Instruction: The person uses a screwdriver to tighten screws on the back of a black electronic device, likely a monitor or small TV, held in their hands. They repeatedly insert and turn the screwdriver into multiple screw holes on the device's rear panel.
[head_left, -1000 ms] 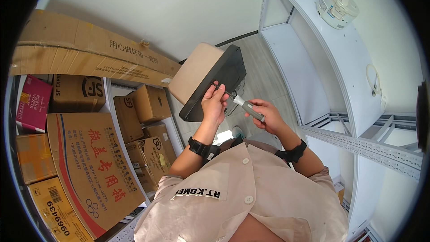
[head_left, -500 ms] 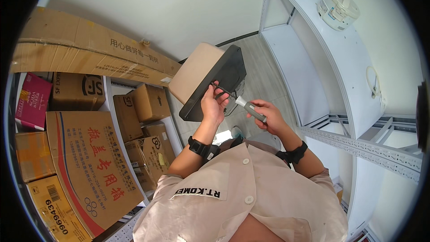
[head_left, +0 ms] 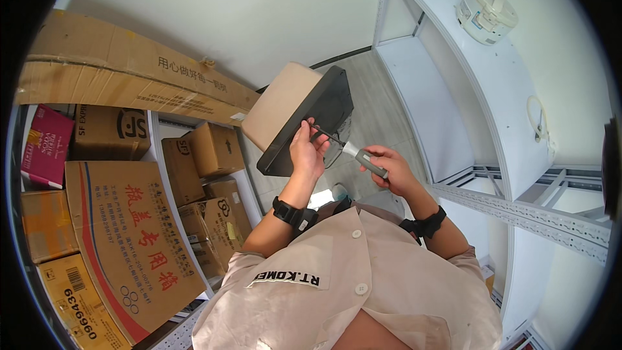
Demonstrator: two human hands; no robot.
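Overhead, white shelves (head_left: 453,104) — left hand (head_left: 308,152) clasping black panel (head_left: 311,116), right hand (head_left: 389,168) gripping screwdriver (head_left: 359,155).

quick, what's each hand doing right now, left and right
Left hand: closed on the edge of the black flat device with a beige back, holding it up.
Right hand: closed around the grey-handled screwdriver, tip at the device.

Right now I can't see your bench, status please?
Left hand steadies black panel. Right hand holds screwdriver, tip at panel. Nothing in the way.
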